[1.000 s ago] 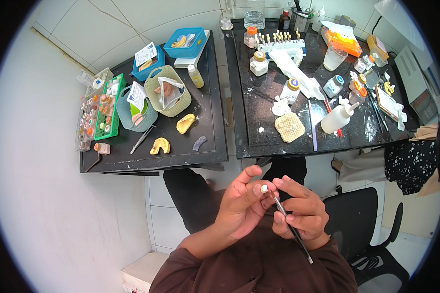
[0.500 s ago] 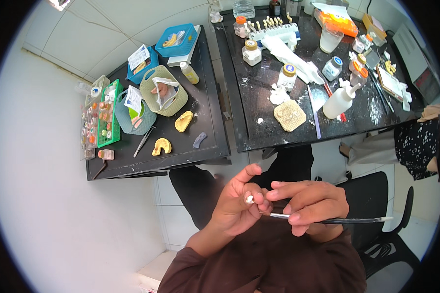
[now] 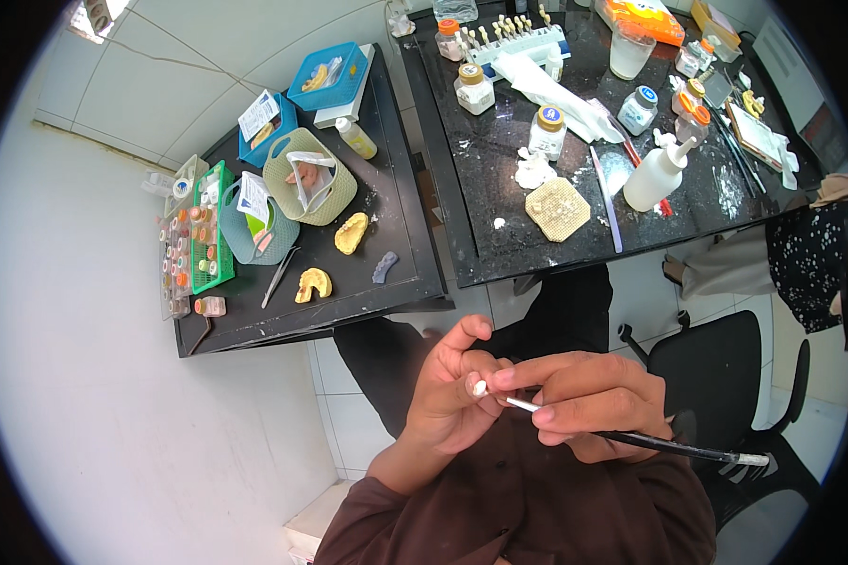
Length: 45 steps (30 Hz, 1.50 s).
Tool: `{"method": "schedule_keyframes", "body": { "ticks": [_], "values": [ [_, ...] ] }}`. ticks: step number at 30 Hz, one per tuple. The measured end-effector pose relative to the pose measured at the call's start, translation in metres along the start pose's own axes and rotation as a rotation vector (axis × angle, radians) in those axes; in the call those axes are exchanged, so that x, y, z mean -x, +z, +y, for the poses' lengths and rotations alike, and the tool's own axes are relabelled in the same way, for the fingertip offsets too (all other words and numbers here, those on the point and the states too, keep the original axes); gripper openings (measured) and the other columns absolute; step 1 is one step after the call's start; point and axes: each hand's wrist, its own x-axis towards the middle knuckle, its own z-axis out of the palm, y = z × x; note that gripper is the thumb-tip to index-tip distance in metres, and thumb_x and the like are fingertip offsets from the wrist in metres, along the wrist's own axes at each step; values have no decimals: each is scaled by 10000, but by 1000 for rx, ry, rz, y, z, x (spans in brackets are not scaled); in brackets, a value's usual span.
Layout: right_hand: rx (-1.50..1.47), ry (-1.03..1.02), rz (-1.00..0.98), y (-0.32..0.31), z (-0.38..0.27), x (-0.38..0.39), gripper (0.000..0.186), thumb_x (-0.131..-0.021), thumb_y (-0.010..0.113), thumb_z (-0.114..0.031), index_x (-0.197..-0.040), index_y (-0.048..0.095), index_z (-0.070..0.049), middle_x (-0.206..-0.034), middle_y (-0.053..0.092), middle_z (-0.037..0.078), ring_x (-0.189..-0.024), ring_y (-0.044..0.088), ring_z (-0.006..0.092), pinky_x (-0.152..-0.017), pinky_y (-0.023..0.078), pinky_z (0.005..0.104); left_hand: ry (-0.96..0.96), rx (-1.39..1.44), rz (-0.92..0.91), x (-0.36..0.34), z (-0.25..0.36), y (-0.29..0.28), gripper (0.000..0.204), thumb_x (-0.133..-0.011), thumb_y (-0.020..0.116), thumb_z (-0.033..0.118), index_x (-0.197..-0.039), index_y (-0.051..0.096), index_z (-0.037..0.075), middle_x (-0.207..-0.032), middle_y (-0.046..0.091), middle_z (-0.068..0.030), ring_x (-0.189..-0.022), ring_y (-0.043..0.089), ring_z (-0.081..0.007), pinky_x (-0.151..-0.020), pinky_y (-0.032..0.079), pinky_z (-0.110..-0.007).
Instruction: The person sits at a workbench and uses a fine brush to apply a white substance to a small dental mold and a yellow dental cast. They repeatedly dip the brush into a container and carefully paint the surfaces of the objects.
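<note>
Above my lap, my left hand (image 3: pixel 443 391) is closed, with its index finger raised. A small white tooth-like piece (image 3: pixel 481 387) shows at its thumb tip; the fingers partly hide how it is gripped. My right hand (image 3: pixel 603 400) pinches a slim black-handled brush (image 3: pixel 678 445), its pale narrow end pointing at the left fingers and its white-stained butt sticking out to the right. The right index fingertip is close beside the white piece. Whether the brush tip touches anything is hidden by the fingers.
On the left table stand baskets (image 3: pixel 344 193), a green tray of small jars (image 3: pixel 219 273), tweezers (image 3: pixel 278 280) and yellow dental casts (image 3: pixel 350 234). The right table holds a honeycomb firing tray (image 3: pixel 558 209), powder jars (image 3: pixel 547 134) and a white squeeze bottle (image 3: pixel 652 179). An office chair (image 3: pixel 707 363) and another person (image 3: pixel 806 264) are at right.
The brush has tilted, its butt end dropping and its pale end shifting left. My right hand has moved slightly left towards the left fingers. The view has shifted a little.
</note>
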Motion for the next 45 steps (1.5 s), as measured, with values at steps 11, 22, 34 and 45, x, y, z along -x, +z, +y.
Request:
{"method": "schedule_keyframes", "body": {
  "ticks": [11,22,34,45],
  "values": [
    [70,19,26,2,2,1,246,-788,722,93,-1001,628,17,-1010,660,196,-1007,704,377,-821,623,398,31,-36,3,2,2,-1,455,-929,680,56,-1259,367,48,-919,723,-129,-940,655,-232,-857,511,-335],
    [38,79,12,2,-1,1,178,-848,631,131,-994,610,32,-907,606,159,-1026,679,460,-867,604,456,50,-67,17,3,1,-2,435,-930,677,52,-1237,369,67,-936,724,-127,-945,660,-232,-860,518,-331],
    [33,67,32,6,3,1,171,-854,634,122,-998,606,35,-922,605,154,-1030,682,446,-847,617,445,80,-76,34,4,0,-3,389,-935,669,45,-1183,371,81,-932,724,-124,-936,659,-226,-855,524,-322],
    [86,24,16,8,7,0,161,-868,635,106,-1003,586,34,-930,590,157,-1028,681,450,-843,622,455,98,-37,47,3,-1,-2,367,-938,662,42,-1148,367,95,-983,722,-143,-946,684,-230,-858,529,-316]
  ]
}}
